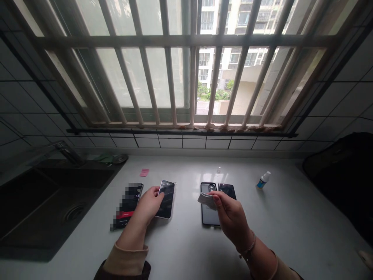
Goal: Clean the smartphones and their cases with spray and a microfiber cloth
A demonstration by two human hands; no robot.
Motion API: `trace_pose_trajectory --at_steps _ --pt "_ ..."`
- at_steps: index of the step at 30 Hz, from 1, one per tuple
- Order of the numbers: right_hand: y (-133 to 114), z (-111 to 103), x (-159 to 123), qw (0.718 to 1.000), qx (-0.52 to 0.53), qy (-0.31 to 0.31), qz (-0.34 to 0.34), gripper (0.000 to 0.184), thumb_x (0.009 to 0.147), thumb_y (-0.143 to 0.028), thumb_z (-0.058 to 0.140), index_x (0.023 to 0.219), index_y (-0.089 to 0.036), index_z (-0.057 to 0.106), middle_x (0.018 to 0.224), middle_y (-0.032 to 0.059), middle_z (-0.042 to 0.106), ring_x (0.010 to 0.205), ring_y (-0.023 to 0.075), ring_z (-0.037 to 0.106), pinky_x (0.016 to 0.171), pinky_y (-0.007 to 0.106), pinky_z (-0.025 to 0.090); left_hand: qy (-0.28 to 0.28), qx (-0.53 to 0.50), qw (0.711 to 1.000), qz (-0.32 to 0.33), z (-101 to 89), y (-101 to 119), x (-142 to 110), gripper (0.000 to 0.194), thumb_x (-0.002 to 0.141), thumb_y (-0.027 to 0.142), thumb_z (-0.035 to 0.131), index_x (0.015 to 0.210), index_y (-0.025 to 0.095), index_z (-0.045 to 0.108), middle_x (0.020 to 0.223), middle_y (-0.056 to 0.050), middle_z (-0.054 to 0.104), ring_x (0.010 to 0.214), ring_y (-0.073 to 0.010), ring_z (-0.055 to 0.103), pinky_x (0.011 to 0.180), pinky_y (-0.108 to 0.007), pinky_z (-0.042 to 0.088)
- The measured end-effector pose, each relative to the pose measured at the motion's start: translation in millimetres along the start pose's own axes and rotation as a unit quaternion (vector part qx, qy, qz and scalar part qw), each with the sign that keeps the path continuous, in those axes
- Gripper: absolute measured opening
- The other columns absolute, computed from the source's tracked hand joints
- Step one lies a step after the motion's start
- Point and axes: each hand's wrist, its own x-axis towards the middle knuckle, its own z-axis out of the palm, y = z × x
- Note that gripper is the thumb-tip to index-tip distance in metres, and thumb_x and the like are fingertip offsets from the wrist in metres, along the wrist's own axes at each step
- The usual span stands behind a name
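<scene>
My left hand point(148, 208) is closed around the left edge of a smartphone point(166, 199), holding it screen up just above the white counter point(180, 249). My right hand point(230, 216) pinches a small grey cloth point(205, 200) over a dark phone case point(208, 214) that lies flat on the counter. A second dark phone or panel point(228, 190) lies just right of the case. To the left of my left hand a phone box point(127, 206) rests on the counter.
A dark sink point(43, 206) with a tap point(68, 151) fills the left side. A small white and blue bottle point(263, 180) stands at the right, a pink packet point(144, 172) farther back. A dark bag point(346, 175) sits at far right. A barred window rises behind.
</scene>
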Motion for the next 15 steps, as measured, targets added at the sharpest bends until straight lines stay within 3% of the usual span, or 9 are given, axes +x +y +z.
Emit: trace_pose_trajectory --at_steps 3,11,15 --pt "-0.3 0.5 0.0 1.0 0.003 -0.003 0.003 0.027 0.109 -0.03 0.046 0.115 -0.023 0.072 0.098 0.0057 0.078 0.085 0.0206 0.075 0.074 0.028 0.058 -0.026 0.025 0.999 0.012 1.6 -3.0 3.9 0.028 0.092 0.027 0.057 0.115 0.016 0.069 0.104 -0.011 0.081 0.087 -0.0224 0.077 0.068 -0.026 0.053" --pt "-0.5 1.6 1.5 1.0 -0.006 0.0 -0.003 0.027 0.11 -0.03 0.046 0.114 -0.023 0.072 0.096 0.0055 0.078 0.083 0.0196 0.074 0.07 0.027 0.057 0.035 0.176 0.984 0.02 -2.9 5.1 1.5 0.028 0.091 0.033 0.063 0.111 0.017 0.072 0.112 -0.014 0.077 0.101 -0.0299 0.072 0.079 -0.033 0.048" --pt "-0.4 2.3 0.7 1.0 -0.011 0.0 -0.005 0.027 0.11 -0.03 0.047 0.115 -0.023 0.072 0.097 0.0049 0.078 0.082 0.019 0.074 0.07 0.026 0.057 0.047 0.234 0.97 0.036 -1.1 6.5 -2.0 0.036 0.093 0.037 0.061 0.119 0.014 0.071 0.121 -0.018 0.073 0.109 -0.0312 0.068 0.086 -0.034 0.047"
